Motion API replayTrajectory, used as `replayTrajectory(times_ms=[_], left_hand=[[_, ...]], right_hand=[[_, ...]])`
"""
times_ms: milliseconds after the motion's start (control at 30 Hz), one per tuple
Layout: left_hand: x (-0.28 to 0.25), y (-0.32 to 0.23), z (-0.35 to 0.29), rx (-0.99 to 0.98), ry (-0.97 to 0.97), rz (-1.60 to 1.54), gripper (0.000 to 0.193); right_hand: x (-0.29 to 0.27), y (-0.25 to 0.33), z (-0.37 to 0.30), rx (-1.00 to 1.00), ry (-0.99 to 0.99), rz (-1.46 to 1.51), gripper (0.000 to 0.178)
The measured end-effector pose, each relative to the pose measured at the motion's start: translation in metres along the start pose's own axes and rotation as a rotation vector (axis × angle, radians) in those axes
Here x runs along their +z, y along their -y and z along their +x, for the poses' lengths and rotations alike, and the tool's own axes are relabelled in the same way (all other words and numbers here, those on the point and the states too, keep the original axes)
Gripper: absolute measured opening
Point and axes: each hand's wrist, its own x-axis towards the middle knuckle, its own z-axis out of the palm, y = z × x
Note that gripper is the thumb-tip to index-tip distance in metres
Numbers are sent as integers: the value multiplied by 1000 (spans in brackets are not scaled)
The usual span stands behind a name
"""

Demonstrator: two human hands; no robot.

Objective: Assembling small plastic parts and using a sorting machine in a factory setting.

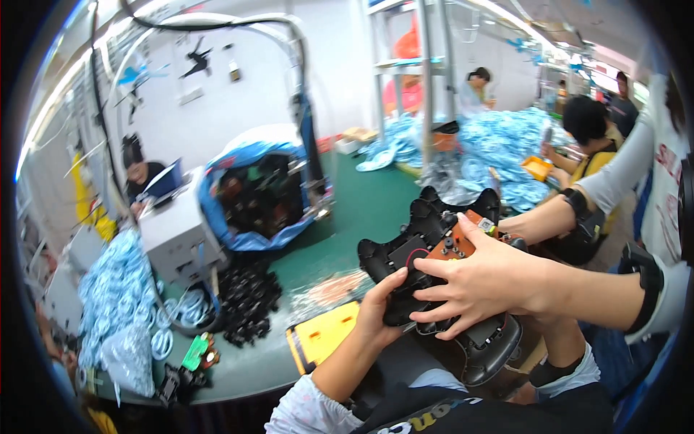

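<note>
My left hand (pixel 377 307) grips the left side of a bunch of black game controller shells (pixel 379 257), its thumb on top. An orange-brown circuit board (pixel 450 249) with a red wire lies over the shells. From the right, a co-worker's hand (pixel 481 278) spreads its fingers across board and shells; the co-worker's other forearm (pixel 542 220) reaches behind the bunch. Another black controller shell (pixel 491 351) hangs lower, above my lap. Of my right arm, the wrist (pixel 562 336) shows under the co-worker's forearm; my right hand's fingers are hidden.
A yellow tray (pixel 329 336) lies at the green table's (pixel 347 195) near edge. Left of it are a heap of small black parts (pixel 247 296), a blue-lined container (pixel 253 195) and a grey box-shaped machine (pixel 181 231). Light-blue parts (pixel 506 137) pile up at the back. Other people sit around.
</note>
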Motion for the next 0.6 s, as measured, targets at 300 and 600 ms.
replayTrajectory(times_ms=[300, 600], left_hand=[[-84, -38, -72, 248, -205, -141, 27], [-140, -144, -124, 496, -355, 15, 30]], right_hand=[[-11, -3, 129, -175, 482, -86, 46], [44, 17, 230, -106, 138, -480, 52]])
